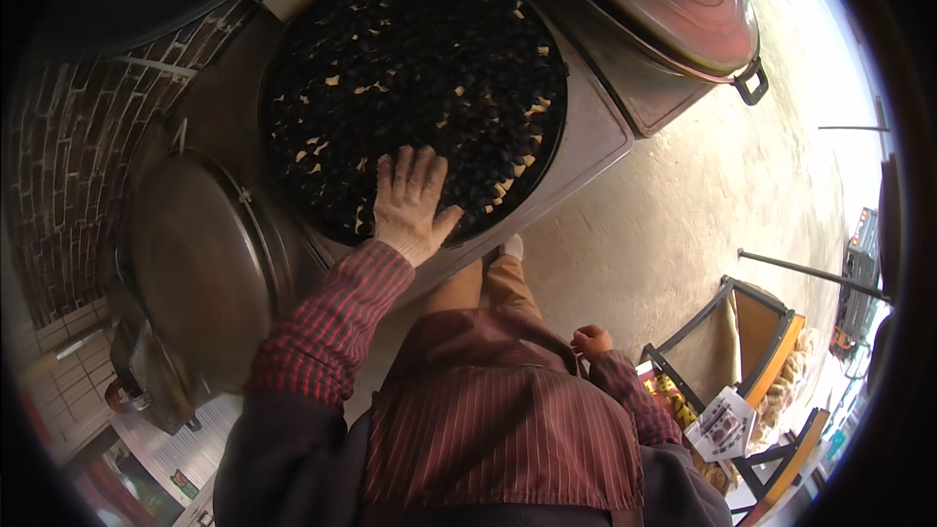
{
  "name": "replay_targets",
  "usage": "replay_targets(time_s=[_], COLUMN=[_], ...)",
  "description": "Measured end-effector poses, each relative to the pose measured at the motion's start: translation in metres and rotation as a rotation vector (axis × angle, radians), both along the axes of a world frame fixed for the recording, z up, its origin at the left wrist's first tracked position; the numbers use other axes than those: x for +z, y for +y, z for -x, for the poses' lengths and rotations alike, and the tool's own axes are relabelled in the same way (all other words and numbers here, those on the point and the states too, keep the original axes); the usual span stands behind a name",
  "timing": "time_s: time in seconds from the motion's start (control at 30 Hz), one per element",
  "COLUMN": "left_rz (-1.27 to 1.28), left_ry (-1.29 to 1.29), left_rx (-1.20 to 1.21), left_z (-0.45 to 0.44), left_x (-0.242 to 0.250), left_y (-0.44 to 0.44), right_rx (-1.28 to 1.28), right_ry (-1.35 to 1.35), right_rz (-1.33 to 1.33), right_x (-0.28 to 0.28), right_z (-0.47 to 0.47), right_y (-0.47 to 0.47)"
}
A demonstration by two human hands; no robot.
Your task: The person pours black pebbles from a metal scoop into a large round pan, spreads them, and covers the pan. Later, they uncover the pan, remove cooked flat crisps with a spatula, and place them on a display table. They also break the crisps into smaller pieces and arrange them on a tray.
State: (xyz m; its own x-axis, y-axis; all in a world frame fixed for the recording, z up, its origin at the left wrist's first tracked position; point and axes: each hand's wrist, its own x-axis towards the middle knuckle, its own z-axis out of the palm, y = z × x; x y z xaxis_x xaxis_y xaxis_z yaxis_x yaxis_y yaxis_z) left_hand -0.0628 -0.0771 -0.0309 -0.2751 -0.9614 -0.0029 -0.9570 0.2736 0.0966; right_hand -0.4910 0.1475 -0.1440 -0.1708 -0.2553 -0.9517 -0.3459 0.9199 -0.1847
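Observation:
A large round black pan (pixel 564 80) lies before me, covered by a dense layer of small dark rounded pieces (pixel 410 51) that look like dried fruit. Pale bits of something beneath show through, mostly along the right side. My left hand (pixel 411 197), in a thin whitish glove, rests palm down at the pan's near edge. Its fingers are slightly spread and point away from me, with nothing held. Beside my striped apron (pixel 505 424), at hip height, is my right hand (pixel 591 342), ungloved with curled fingers. Whether it grips the apron's edge cannot be told.
The pan sits on a metal stove unit (pixel 596 117). Lidded round metal cookers stand at left (pixel 198 234) and upper right (pixel 673 7). A dark-framed stand (pixel 761 307) with bagged goods (pixel 787 380) and a printed sign (pixel 721 421) is at lower right. Brick wall (pixel 66 161) lies left.

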Motion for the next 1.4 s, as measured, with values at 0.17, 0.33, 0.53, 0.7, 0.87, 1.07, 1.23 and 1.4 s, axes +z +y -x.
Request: replay_targets(time_s=[0.17,0.33,0.53,0.7,0.87,1.07,1.23,1.4], left_rz=[-0.012,-0.125,-0.105,-0.018,0.062,-0.013,-0.021,0.134], left_ry=[0.051,-0.059,-0.035,0.0,-0.02,-0.185,-0.19,-0.159], left_rx=[-0.152,-0.243,-0.208,-0.09,-0.074,0.013,0.003,0.048], left_z=[0.041,0.068,0.095,0.095,0.073,0.029,-0.006,-0.054], left_x=[-0.002,0.001,-0.002,-0.008,-0.015,-0.018,-0.019,-0.028], left_y=[-0.034,-0.073,-0.128,-0.177,-0.224,-0.277,-0.308,-0.311], right_rx=[-0.109,-0.177,-0.246,-0.365,-0.403,-0.399,-0.361,-0.401], right_ry=[-0.03,-0.016,-0.033,-0.019,-0.041,-0.063,-0.054,-0.063], right_rz=[-0.008,0.01,-0.019,-0.064,-0.07,-0.086,-0.079,-0.046], right_x=[-0.008,-0.017,-0.025,-0.026,-0.023,-0.022,-0.02,-0.014], right_z=[-0.002,-0.005,-0.002,-0.003,-0.015,-0.025,-0.033,-0.039], right_y=[0.017,0.035,0.064,0.08,0.078,0.065,0.051,0.041])
